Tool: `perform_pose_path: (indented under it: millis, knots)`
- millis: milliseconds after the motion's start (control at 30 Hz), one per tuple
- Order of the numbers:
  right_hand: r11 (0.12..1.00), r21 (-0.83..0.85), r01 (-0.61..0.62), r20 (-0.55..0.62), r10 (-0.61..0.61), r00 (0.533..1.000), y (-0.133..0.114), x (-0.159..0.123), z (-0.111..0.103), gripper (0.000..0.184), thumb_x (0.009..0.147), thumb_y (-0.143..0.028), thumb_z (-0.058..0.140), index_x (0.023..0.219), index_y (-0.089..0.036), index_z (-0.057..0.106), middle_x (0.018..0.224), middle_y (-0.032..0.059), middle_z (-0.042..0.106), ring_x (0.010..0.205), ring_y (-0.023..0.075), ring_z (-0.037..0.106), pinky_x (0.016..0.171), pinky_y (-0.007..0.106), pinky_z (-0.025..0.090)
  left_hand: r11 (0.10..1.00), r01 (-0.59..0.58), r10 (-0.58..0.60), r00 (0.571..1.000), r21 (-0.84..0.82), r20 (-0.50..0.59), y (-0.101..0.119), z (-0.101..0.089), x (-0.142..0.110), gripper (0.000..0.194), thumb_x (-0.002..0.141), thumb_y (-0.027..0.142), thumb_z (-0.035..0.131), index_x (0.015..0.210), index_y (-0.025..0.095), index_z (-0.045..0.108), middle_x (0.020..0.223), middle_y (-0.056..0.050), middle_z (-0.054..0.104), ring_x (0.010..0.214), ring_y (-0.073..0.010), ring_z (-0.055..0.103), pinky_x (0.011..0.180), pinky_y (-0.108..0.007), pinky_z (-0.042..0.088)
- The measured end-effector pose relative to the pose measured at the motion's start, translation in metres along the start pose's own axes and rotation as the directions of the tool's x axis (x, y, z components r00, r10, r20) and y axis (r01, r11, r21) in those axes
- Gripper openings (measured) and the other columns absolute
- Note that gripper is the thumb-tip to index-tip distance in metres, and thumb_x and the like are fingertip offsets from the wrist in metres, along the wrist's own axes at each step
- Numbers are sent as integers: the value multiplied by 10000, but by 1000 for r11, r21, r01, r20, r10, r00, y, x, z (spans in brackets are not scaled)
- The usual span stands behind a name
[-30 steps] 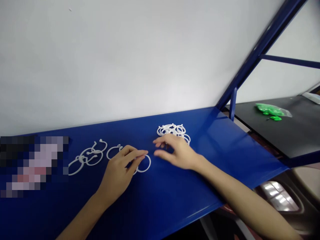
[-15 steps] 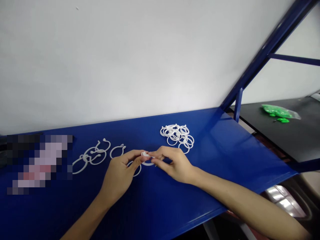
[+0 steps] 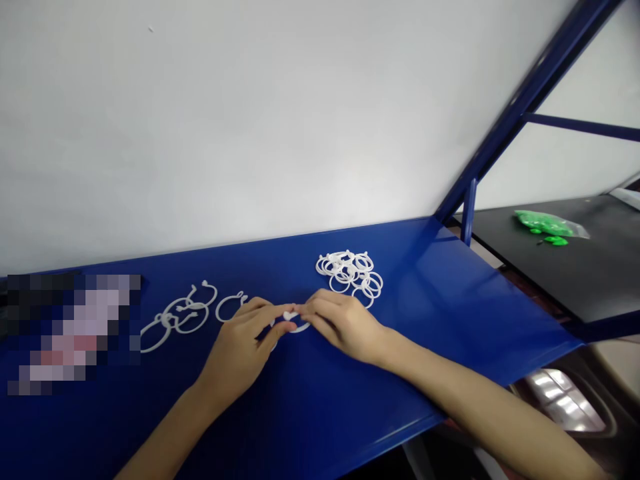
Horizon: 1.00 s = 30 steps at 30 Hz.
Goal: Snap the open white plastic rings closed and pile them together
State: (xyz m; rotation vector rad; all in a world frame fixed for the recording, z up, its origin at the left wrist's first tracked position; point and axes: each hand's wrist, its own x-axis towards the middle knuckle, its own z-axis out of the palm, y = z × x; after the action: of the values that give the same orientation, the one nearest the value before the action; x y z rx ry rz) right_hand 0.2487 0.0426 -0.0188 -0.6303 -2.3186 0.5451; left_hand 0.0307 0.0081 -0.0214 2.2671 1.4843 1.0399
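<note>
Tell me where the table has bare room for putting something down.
Free: the table right of the ring pile, toward the frame; also its near part between the forearms. Crowded: around the ring at the left hand and right hand, and leftward: loose rings, then a pixelated patch.

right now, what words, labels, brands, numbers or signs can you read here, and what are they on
None: no text can be read in this view.
White rings on the blue tabletop: no lettering that I can make out.
Bag of green pieces on the black table: too small to tell if it bears print.
Pixelated patch: blocked out, unreadable.
</note>
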Motion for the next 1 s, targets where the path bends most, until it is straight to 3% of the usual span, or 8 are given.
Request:
perform_pose_path:
  millis: [100,200,300,367,500,667,867,1000]
  knots:
    - [993,-90,-72,-128,60,990,15,6,-23,196,1018,-219,507,1095,-157,677,1056,112,656,941,186,649,835,346,568,992,30,-33,999,123,26,-9,-7,4,396,953,539,522,1159,260,713,1038,-40,766,1005,-235,681,939,-417,547]
    - [958,-145,-249,-250,208,946,36,6,-59,150,980,-224,580,1011,-188,723,945,66,652,824,166,629,745,318,539,969,103,-114,993,226,40,-20,-15,5,411,951,540,503,1169,249,693,1135,-59,742,1104,-275,652,985,-472,519]
    - [930,-108,-350,-242,317,917,60,-4,-88,103,941,-231,639,970,-195,730,923,36,681,699,124,599,664,281,494,953,111,-138,987,283,79,-29,-21,6,382,951,517,496,1125,242,696,1157,-67,734,1124,-296,644,1041,-520,471]
    - [915,-77,-395,-221,371,902,73,-13,-96,95,933,-255,650,944,-190,718,925,35,691,697,123,600,660,278,491,950,98,-131,987,297,94,-32,-22,6,367,955,502,493,1110,239,697,1144,-70,736,1109,-296,646,1058,-533,449]
    - [922,-36,-386,-249,366,897,74,-22,-88,113,942,-273,632,904,-186,693,919,44,689,748,139,628,682,280,509,957,67,-99,990,282,102,-30,-19,6,357,967,491,488,1075,235,714,1074,-67,747,1047,-276,653,996,-487,488]
    - [960,-34,-278,-265,260,929,41,-16,-62,100,970,-249,598,916,-192,659,883,35,699,697,127,622,640,260,513,979,16,-29,998,204,59,-17,-14,3,310,982,475,498,1043,258,712,1032,-36,752,1014,-241,653,950,-433,507]
    - [996,-81,-37,-117,28,993,14,-16,-38,116,1012,-231,532,1004,-183,637,935,67,686,819,158,652,726,294,557,988,-130,125,990,83,57,7,-1,-2,341,995,406,518,1303,289,603,1008,-17,753,970,-196,666,880,-367,544]
    - [999,-28,46,22,-45,999,5,-19,-31,184,1039,-258,480,1059,-175,644,970,82,670,849,159,657,744,295,579,958,-276,273,961,76,47,14,6,-5,260,991,296,546,1230,265,644,989,-5,755,891,-161,656,847,-323,522]
